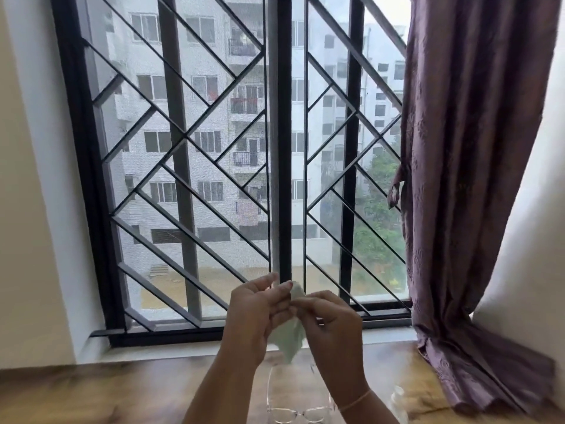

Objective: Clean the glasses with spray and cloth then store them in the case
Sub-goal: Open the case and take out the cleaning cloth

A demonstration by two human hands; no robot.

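I see the pale green cloth (290,335) held up in the air between both hands, its loose corner hanging down. The left hand (256,313) has its grip closed on the cloth from 9 o'clock, and the right hand (330,319) pinches it from 3 o'clock, fingertips meeting near the top fold. At 6 o'clock from the cloth, the clear-framed glasses (298,413) lie on the wooden bench (91,393), temples unfolded and pointing towards 12 o'clock. At 3 o'clock from the glasses sits a small clear object (397,399), too blurred for me to identify. Beyond the bench stands a black-barred window (279,148), and a purple curtain (464,179) hangs at its 3 o'clock, its hem pooling on the bench.
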